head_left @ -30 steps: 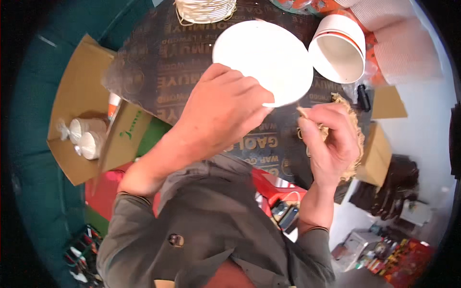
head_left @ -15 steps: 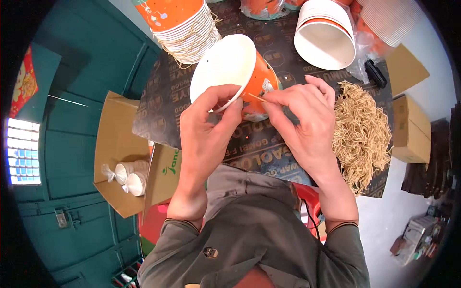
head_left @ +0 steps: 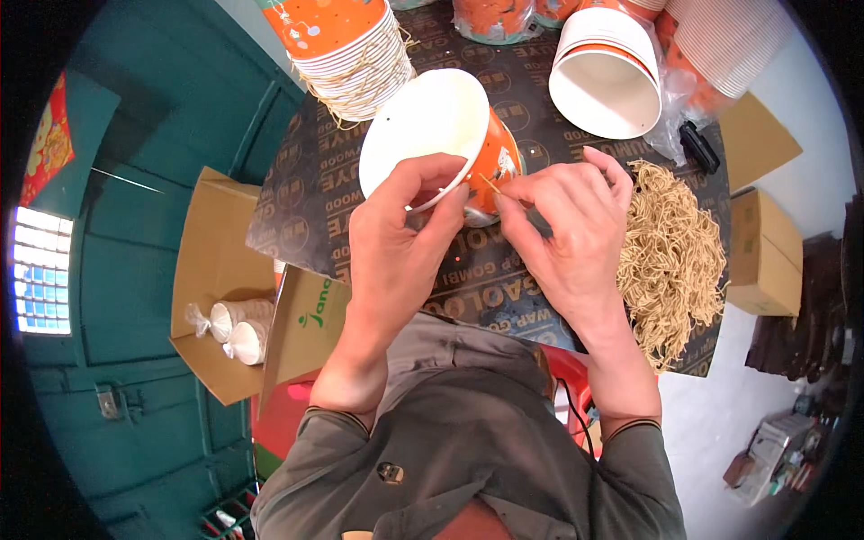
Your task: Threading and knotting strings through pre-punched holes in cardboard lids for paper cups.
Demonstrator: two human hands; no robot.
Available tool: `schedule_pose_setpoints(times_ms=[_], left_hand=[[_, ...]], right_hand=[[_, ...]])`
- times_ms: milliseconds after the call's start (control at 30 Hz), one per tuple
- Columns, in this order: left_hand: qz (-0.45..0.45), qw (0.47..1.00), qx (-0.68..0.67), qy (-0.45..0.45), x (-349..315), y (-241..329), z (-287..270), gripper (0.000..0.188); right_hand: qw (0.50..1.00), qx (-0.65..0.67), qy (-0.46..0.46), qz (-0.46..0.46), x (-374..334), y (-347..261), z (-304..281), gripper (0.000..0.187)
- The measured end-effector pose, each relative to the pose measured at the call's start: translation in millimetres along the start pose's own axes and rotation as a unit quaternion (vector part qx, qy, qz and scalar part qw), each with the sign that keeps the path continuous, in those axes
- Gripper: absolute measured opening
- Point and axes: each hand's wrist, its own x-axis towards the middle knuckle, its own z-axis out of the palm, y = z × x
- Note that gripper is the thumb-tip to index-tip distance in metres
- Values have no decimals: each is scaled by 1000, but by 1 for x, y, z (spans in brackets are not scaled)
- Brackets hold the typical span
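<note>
An orange paper bucket (head_left: pixel 500 148) with a white inside tilts on the dark board, its mouth facing left. My left hand (head_left: pixel 405 225) pinches its rim between thumb and fingers. Close by, at the bucket's orange side, my right hand (head_left: pixel 567 225) holds the end of a thin tan cord (head_left: pixel 490 184) between thumb and forefinger. The cord's other end meets the bucket wall near the rim; whether it passes through is too small to tell. A heap of tan cords (head_left: pixel 670 261) lies to the right of my right hand.
Stacked orange buckets (head_left: pixel 355 67) with cords along their sides stand at the far left of the board (head_left: pixel 315 198). White-lined buckets (head_left: pixel 605 90) lie at the far right near a black object (head_left: pixel 700 147). An open carton (head_left: pixel 220 261) holds bagged cups at left.
The view has shifted slightly. My left hand keeps its pinch on the bucket rim, and my right hand still holds the cord at the bucket's side, its end now angled more steeply.
</note>
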Motion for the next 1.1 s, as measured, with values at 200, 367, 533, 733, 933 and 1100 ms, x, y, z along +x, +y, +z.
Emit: schedule_pose_setpoints(times_ms=[200,367,533,733,933,1100], left_hand=[[-8,999,-35,-1,-1,-5,5,26],[-15,999,-37,0,-3,-2,6,25],[-23,1000,-18,-10,-4,-1,7,27],[-12,1000,-7,-8,-3,-1,9,27],[-8,1000,3,-12,-5,0,9,28],[12,1000,24,-9,-5,1,10,28]], right_hand=[[1000,-17,-23,-1,-1,-2,-1,17],[999,-17,-40,5,1,-3,-7,15],[999,-19,-43,4,2,-4,-7,14],[999,-15,-41,1,-2,-2,-7,15],[999,-19,-49,5,0,-5,-11,14],[998,-28,-61,8,1,-6,-14,13]])
